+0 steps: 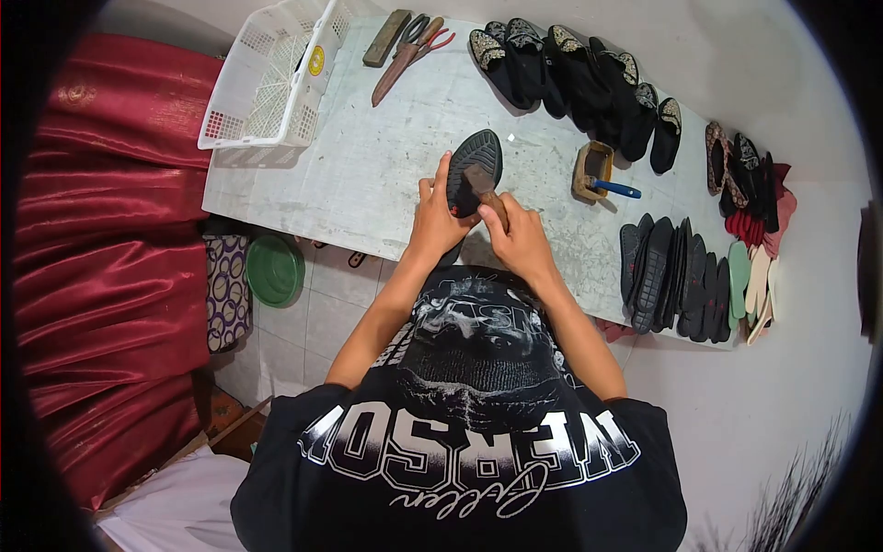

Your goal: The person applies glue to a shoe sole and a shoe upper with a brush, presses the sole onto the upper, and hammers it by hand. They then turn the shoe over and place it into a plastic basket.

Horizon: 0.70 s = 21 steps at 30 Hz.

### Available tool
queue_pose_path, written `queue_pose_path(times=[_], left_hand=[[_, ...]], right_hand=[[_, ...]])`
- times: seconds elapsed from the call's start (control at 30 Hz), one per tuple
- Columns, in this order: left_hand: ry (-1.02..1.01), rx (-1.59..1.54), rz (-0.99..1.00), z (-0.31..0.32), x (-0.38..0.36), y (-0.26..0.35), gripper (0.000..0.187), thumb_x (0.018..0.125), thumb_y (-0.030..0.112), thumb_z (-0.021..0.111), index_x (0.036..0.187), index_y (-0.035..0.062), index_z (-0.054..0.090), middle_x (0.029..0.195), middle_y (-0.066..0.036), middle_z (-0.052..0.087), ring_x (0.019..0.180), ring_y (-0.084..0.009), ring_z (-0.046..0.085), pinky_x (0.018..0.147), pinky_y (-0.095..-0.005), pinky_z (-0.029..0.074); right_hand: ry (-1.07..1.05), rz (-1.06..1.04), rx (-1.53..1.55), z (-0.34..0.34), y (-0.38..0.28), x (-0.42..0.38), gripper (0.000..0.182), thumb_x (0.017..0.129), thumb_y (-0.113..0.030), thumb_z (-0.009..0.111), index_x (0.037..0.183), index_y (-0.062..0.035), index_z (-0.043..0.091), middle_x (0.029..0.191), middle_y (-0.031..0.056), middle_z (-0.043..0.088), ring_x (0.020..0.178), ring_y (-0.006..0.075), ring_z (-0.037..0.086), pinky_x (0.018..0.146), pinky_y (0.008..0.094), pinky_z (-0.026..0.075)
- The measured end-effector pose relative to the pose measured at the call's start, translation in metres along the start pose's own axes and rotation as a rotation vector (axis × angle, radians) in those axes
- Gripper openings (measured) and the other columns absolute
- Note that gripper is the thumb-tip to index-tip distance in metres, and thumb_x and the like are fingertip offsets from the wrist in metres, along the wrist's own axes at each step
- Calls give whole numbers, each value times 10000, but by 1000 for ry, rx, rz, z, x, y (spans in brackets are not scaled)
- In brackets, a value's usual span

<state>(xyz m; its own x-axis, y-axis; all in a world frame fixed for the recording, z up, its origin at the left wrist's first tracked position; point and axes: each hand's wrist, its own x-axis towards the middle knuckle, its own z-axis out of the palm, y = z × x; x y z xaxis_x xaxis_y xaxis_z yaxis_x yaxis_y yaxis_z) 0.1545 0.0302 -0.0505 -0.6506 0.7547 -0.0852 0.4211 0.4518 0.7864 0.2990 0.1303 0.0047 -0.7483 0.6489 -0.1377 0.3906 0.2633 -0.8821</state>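
A black shoe [476, 147] with its ribbed sole facing up is held over the table's front part. My left hand [435, 213] is closed round its left side, fingers along the edge. My right hand [521, 237] grips the wooden handle of a hammer [479, 179], whose brownish head rests against or just over the sole. The shoe's upper is hidden beneath the sole. The shoe's near end lies between my hands, partly covered by them.
The table [368, 147] holds a white basket [299, 101], a whetstone-like block [386, 39], scissors and pliers [432, 46], a row of black shoes [575, 83], a glue box [589, 170] with a blue-handled brush [614, 189], and stacked soles [655, 267]. A green basin [274, 271] sits below.
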Motion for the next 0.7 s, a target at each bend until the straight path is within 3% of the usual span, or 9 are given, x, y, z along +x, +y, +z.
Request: queue_pose_path(times=[0.3,0.37,0.5,0.57,0.63,0.7], left_hand=[[-23,26,-16,-2,1,0,1228,697,140,916,1666,257,170,1179,-246,521,1022,-479,636,873,-505,547],[2,26,12,0,1,-7,1232,695,141,916,1666,254,167,1176,-245,531,1032,-478,634,873,-504,547],[8,7,38,-1,-1,-2,1230,697,140,912,1668,240,163,1164,-241,561,1069,-472,628,877,-508,545],[18,-2,72,1,-2,-7,1234,694,150,915,1668,237,162,1166,-239,567,1079,-470,628,886,-508,545],[24,-6,115,0,-1,-5,1238,690,159,918,1668,233,161,1167,-237,574,1089,-469,627,895,-508,546],[0,1,22,0,0,-1,1243,679,174,912,1668,233,162,1164,-235,578,1095,-468,626,911,-506,546]], right_hand=[[-30,-151,-8,9,8,-19,335,1005,-319,643,993,14,600,759,273,675,750,509,668,642,527,505],[-118,-25,-119,3,2,-18,342,999,-323,648,1001,15,598,758,282,673,750,513,667,647,542,509],[-22,-138,-53,5,8,-9,355,1001,-343,644,1002,10,600,736,286,664,738,515,663,639,545,510],[-107,-32,-158,-4,-6,2,345,1000,-336,640,993,8,604,718,284,656,723,510,663,628,532,513],[-28,-88,-112,3,3,9,348,1003,-339,637,984,8,608,708,279,654,717,507,665,621,521,513],[48,-150,-69,1,5,21,351,1006,-341,634,975,8,613,698,274,652,711,503,666,614,509,513]])
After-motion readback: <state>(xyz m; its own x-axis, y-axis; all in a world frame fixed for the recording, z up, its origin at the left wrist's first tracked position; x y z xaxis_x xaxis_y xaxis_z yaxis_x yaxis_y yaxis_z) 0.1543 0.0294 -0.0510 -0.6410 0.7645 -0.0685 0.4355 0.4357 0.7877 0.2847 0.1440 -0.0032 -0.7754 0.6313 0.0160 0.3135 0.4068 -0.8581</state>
